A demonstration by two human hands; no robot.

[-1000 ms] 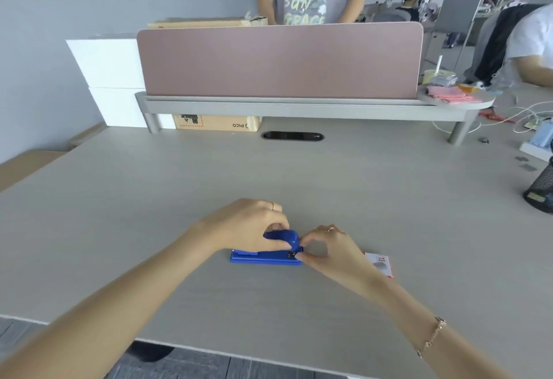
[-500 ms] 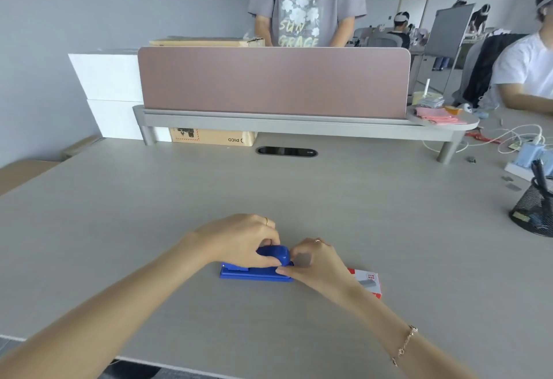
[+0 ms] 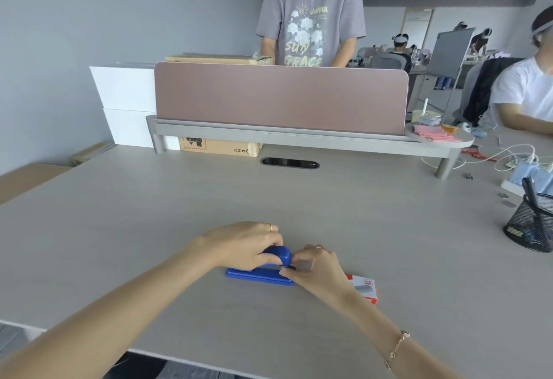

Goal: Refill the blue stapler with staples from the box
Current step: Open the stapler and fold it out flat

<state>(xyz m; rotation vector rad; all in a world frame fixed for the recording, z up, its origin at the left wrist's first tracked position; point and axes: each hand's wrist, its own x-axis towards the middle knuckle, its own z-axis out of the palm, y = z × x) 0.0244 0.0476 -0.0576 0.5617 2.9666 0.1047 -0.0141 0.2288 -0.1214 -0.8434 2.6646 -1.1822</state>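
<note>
The blue stapler (image 3: 263, 274) lies flat on the pale desk (image 3: 269, 199), near its front edge. My left hand (image 3: 242, 245) curls over the stapler's rounded top and grips it. My right hand (image 3: 317, 268) pinches the stapler's right end with thumb and fingertips. Whether a strip of staples sits between those fingers is hidden. A small red and white staple box (image 3: 365, 287) lies on the desk just right of my right hand, partly covered by the wrist.
A pink divider panel (image 3: 281, 97) on a grey shelf crosses the back of the desk, with a person standing behind it. A black mesh pen cup (image 3: 531, 226) stands at the right edge near cables and a power strip. Another person sits at far right.
The camera has tilted up, so the hands and stapler sit lower in view. Both hands keep their hold on the stapler, with the left hand lifting its top slightly.
</note>
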